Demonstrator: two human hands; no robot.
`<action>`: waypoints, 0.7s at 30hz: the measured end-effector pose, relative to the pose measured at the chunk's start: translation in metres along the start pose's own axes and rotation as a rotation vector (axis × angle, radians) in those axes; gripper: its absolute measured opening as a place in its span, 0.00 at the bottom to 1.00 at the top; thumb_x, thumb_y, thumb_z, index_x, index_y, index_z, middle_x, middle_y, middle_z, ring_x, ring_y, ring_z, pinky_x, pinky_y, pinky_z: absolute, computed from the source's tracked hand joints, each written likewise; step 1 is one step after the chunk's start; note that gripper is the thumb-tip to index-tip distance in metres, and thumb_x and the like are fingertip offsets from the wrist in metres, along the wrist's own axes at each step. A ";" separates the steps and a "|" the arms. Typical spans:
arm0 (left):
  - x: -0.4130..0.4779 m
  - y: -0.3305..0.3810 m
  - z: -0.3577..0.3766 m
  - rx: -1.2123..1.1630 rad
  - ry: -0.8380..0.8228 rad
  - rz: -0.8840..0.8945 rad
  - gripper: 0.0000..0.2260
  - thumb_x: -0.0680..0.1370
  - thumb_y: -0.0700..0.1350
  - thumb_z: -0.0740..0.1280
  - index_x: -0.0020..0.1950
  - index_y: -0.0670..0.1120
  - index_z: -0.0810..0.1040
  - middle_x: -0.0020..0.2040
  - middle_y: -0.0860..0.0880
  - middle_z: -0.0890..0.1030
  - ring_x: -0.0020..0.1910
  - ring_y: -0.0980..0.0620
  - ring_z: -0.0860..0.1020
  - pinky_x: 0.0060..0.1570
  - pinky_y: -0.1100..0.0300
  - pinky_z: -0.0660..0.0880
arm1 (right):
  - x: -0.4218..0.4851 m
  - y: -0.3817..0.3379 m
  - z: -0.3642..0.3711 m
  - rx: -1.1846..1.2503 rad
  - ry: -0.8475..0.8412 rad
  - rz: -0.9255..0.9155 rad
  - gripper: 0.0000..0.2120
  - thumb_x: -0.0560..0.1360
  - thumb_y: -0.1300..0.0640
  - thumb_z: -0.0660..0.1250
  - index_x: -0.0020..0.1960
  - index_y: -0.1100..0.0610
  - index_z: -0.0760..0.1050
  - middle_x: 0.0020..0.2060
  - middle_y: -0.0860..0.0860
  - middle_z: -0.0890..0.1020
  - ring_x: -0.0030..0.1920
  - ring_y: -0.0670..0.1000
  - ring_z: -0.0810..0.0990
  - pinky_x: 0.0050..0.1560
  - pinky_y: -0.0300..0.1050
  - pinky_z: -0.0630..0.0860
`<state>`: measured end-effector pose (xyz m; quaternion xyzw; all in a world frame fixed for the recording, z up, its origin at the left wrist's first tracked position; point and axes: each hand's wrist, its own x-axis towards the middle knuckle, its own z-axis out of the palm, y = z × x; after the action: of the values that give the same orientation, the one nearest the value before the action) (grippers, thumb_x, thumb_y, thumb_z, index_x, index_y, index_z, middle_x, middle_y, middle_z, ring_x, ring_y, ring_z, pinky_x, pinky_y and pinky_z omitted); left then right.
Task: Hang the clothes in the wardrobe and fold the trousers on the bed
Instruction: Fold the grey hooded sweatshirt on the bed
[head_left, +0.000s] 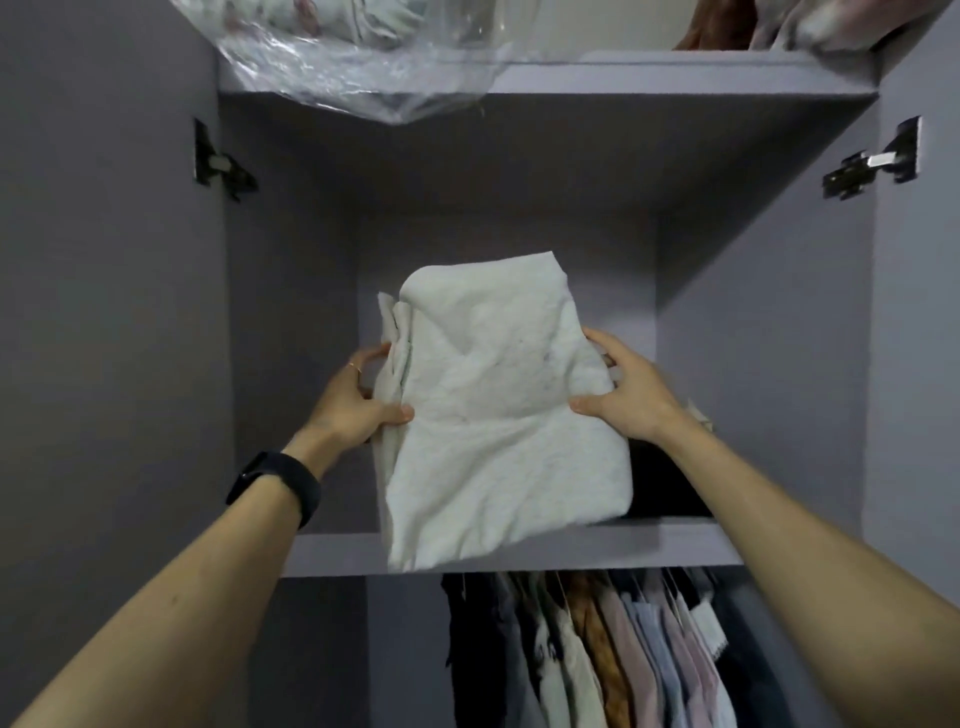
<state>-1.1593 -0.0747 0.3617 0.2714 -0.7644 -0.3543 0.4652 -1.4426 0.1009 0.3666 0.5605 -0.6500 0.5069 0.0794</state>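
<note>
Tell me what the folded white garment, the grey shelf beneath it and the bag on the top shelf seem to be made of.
The folded white garment: soft woven cloth, perhaps cotton or linen; matte, finely crinkled surface. The shelf: probably painted or laminated board; flat matte grey-lilac, straight square edge. The bag: thin clear plastic film; glossy glints, sharp creases, contents showing through.

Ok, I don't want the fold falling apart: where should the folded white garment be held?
By its two side edges, around mid-height, one hand from each side, as the left hand and right hand grip it now, thumbs on top. The folded white garment is a broad, limp stack with loose layers at its left edge, so clamping both sides likely keeps them together.
</note>
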 end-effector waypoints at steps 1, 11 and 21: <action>0.011 -0.013 -0.002 -0.008 0.013 -0.023 0.37 0.70 0.35 0.78 0.73 0.57 0.67 0.55 0.54 0.77 0.49 0.54 0.78 0.42 0.59 0.79 | 0.013 0.002 0.012 -0.015 -0.014 -0.006 0.41 0.66 0.58 0.79 0.73 0.35 0.67 0.56 0.37 0.77 0.55 0.47 0.79 0.58 0.48 0.77; 0.110 -0.127 -0.011 0.178 -0.115 -0.371 0.45 0.63 0.42 0.83 0.76 0.49 0.67 0.71 0.50 0.71 0.66 0.45 0.74 0.63 0.54 0.74 | 0.121 0.073 0.136 -0.083 -0.386 0.212 0.38 0.66 0.63 0.81 0.73 0.49 0.71 0.61 0.44 0.78 0.63 0.49 0.77 0.65 0.44 0.73; 0.125 -0.130 0.017 0.518 -0.300 -0.429 0.27 0.84 0.57 0.59 0.77 0.40 0.66 0.76 0.46 0.68 0.71 0.44 0.71 0.60 0.63 0.71 | 0.124 0.106 0.149 -0.428 -0.475 0.322 0.30 0.73 0.38 0.73 0.71 0.50 0.75 0.69 0.50 0.77 0.66 0.53 0.77 0.66 0.44 0.72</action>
<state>-1.2157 -0.2411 0.3177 0.4792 -0.8143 -0.2743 0.1789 -1.5035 -0.1062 0.3189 0.5237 -0.8218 0.2210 -0.0393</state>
